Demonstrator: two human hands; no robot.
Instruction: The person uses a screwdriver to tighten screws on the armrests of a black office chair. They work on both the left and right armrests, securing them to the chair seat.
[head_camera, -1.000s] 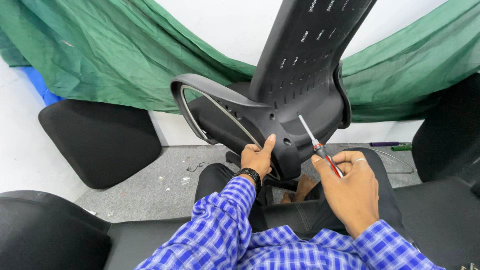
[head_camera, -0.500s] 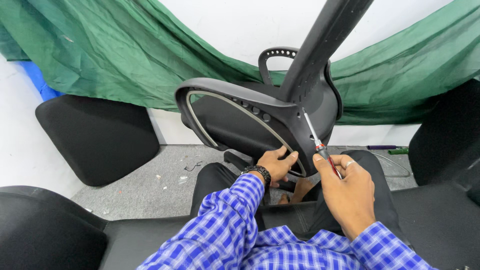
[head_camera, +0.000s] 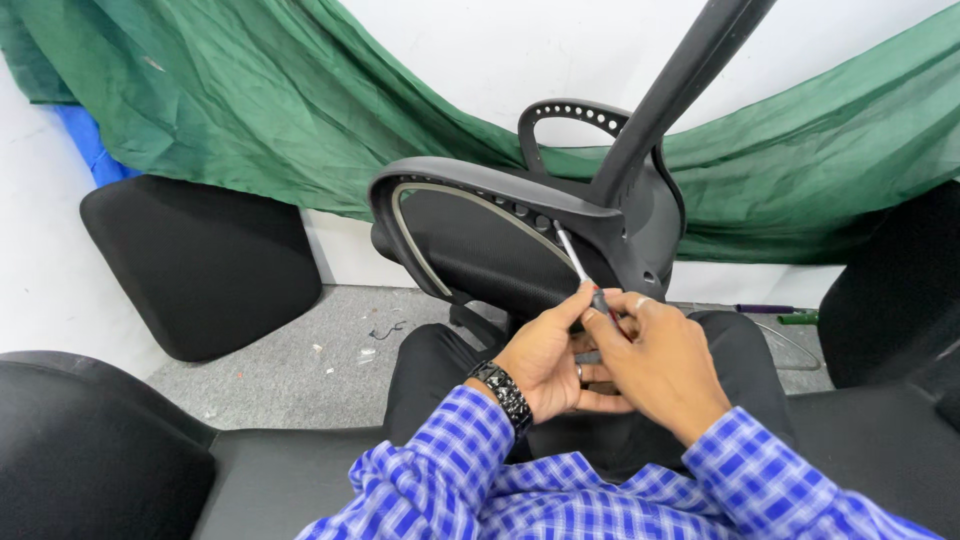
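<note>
- At frame centre, the right hand (head_camera: 655, 365) pinches a slim screwdriver (head_camera: 578, 266), fingers closed on its handle, shaft angled up-left.
- The left hand (head_camera: 545, 360), half curled, steadies the handle from the left.
- The tip meets the black chair back (head_camera: 480, 235), held across the lap.
- Step in hand, as judged: seating the tip on a fastener. Next move calls for firm alignment before turning.
- Fastener and handle grip are hidden; the chair's spine is cut off at top.

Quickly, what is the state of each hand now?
Left hand: fingers closed on the screwdriver shaft, beside the chair back.
Right hand: closed on the screwdriver handle.
</note>
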